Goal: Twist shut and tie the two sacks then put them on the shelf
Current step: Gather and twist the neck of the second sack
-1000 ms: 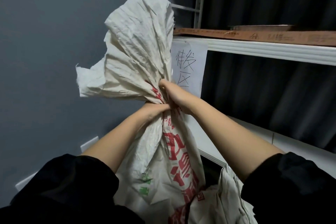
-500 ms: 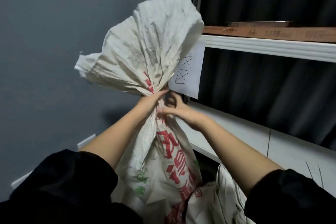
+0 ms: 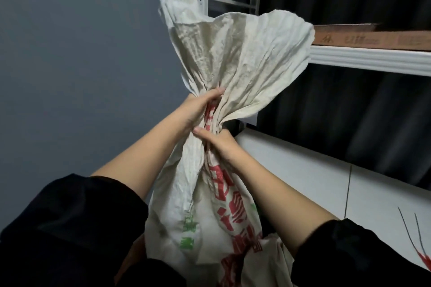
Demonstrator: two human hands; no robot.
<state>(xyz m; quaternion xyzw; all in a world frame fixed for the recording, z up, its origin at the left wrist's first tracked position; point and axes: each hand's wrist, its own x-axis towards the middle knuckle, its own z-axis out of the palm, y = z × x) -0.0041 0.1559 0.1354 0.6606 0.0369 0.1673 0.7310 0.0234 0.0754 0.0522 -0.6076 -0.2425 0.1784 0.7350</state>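
Right hand (image 3: pixel 219 144) shifted lower on the sack (image 3: pixel 233 65) neck, both hands clenched around it, left hand (image 3: pixel 200 109) above, shelf (image 3: pixel 373 58) behind.

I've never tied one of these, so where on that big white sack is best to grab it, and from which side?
Probably the gathered neck of the sack, where the cloth narrows below the flared top. The left hand wraps it from the left, and the right hand closes just beneath from the right.

both hands (image 3: pixel 205 121) grip sack (image 3: pixel 235 60) neck — mouth flared
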